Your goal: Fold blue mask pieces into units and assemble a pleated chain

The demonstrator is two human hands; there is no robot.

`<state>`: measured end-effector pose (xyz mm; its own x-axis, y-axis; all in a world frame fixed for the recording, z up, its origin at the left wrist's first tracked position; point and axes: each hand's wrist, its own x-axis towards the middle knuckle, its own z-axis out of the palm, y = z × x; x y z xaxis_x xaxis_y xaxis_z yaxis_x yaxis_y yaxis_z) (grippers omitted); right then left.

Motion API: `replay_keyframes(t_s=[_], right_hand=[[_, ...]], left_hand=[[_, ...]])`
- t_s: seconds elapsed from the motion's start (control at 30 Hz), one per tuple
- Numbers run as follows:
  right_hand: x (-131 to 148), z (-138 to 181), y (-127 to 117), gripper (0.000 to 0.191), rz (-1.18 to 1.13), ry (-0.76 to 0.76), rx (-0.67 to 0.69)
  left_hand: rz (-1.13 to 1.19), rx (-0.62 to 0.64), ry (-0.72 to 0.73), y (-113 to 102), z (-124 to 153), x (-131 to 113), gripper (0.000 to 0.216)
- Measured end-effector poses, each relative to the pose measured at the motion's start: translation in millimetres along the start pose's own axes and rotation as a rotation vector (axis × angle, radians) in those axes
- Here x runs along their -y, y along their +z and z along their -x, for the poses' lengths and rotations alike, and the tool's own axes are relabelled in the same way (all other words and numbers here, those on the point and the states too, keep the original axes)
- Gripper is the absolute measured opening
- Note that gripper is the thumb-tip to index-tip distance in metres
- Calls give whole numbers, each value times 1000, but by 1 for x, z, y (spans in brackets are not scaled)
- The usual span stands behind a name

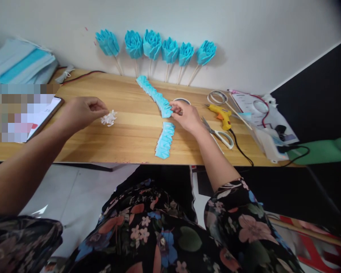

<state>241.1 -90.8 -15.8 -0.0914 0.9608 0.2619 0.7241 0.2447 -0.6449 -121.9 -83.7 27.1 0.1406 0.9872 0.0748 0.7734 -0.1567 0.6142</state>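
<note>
My right hand point(186, 115) pinches the near end of a long pleated blue strip point(155, 94) that runs diagonally across the wooden table point(130, 132). A shorter pleated blue strip point(165, 140) lies just below that hand, near the table's front edge. My left hand point(83, 110) hovers over the table with its fingers curled together, right beside a small heap of white elastic bits point(109, 118). I cannot make out whether anything is between those fingers.
Several blue folded flowers on sticks point(152, 45) lean against the back wall. Scissors point(218, 133), a yellow glue gun point(221, 115), a tape ring point(217, 97) and a white box point(265, 125) lie at the right. A phone point(44, 117) and stacked masks point(19, 62) sit at the left.
</note>
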Motion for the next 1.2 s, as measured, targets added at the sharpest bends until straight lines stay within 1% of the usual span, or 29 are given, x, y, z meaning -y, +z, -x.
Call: replay_keyframes(t_s=[0.07,0.13,0.23,0.3,0.37,0.43,0.5,0.57,0.63,0.73,0.93,1.1,1.2], right_hand=[[2,3,0,44,26,4,-19],[1,6,3,44,29,11,-51],[-2,10,8,43,38,24,-103],[-5,13,12,43,59,34,-128],[-8,14,14,43,62,43,-138],[-9,16,15,44,53,57,-144],[-10,16,16,44,48,74,-149],[-12,16,16,45,46,89,-159],[-14,16,17,46,37,99,-175],[-17,15,19,47,15,104,-186],[-20,13,18,51,-53,120,-159],[-17,13,15,55,-91,137,-136],[-15,13,14,56,-97,149,-130]], left_hand=[[-40,-4,70,0,-3,2,11],[-88,-57,168,2,-5,-1,6],[-105,-141,314,11,-4,-13,9],[-101,-143,428,23,-3,-25,15],[-113,-113,551,41,-2,-38,18],[-137,-59,617,59,-4,-52,21],[-162,-20,649,76,-7,-65,24],[-183,37,655,88,-12,-77,29],[-192,91,604,96,-18,-86,33],[-202,118,529,101,-29,-93,36],[-232,120,507,108,-46,-92,32],[-226,165,516,112,-50,-91,30],[-223,149,514,115,-51,-92,31]])
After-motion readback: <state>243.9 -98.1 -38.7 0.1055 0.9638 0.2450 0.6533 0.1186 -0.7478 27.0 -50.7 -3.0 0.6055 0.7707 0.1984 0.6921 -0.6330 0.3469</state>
